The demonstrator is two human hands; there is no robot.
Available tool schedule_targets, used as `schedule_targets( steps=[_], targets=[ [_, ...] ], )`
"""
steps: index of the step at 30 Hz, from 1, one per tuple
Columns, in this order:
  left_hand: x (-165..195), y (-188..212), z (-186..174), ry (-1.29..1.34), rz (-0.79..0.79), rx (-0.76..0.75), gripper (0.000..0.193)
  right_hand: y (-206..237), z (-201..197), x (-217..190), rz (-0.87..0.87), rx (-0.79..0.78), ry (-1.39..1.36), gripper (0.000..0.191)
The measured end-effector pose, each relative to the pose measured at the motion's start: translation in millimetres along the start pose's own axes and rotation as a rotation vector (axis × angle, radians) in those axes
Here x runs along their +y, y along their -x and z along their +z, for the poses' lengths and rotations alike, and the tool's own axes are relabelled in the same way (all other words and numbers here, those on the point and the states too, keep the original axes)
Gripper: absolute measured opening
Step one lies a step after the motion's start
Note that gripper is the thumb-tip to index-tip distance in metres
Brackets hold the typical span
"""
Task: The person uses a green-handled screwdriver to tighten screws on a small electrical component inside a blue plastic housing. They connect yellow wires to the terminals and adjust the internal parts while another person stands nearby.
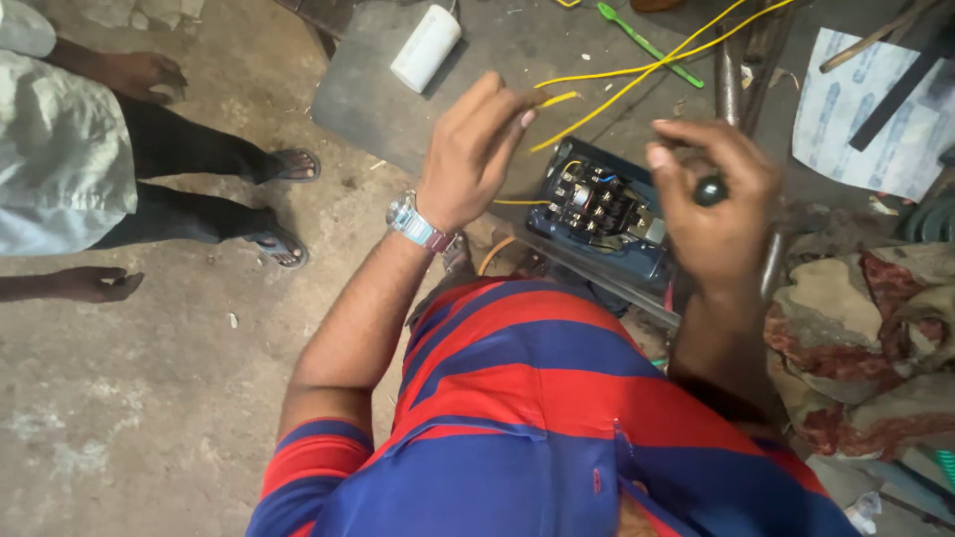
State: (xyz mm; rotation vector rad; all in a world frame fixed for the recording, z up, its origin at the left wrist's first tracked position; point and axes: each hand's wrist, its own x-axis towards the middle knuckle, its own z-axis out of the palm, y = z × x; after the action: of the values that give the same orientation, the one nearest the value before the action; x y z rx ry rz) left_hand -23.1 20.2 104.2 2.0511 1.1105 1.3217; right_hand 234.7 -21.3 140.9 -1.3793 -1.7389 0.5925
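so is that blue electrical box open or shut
Open: the blue electrical box has no cover on, and its black terminal block, screws and wiring show from above, between the left hand and right hand.

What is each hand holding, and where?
Left hand pinches the yellow wire near its end; right hand grips a small black round object, identity unclear.

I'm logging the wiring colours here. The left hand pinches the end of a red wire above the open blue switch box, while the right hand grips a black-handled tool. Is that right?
Not quite: in the head view the wire pinched by the left hand is yellow, not red. The rest holds: it is above the open blue switch box, and the right hand grips a black-handled tool.
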Motion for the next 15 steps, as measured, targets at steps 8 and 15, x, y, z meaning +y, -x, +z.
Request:
schedule_targets(
  steps=[8, 15],
  targets=[
    [10.2, 4.4, 6.0, -0.130, 0.037, -0.055, 0.015, -20.4, 33.6, -14.7, -0.307, -0.074, 0.113, 0.014],
    [8.4, 13.4, 13.1, -0.172, 0.035, 0.018, 0.017, -20.5, 45.0, -5.0, -0.281, -0.062, 0.145, 0.012]
  ],
)
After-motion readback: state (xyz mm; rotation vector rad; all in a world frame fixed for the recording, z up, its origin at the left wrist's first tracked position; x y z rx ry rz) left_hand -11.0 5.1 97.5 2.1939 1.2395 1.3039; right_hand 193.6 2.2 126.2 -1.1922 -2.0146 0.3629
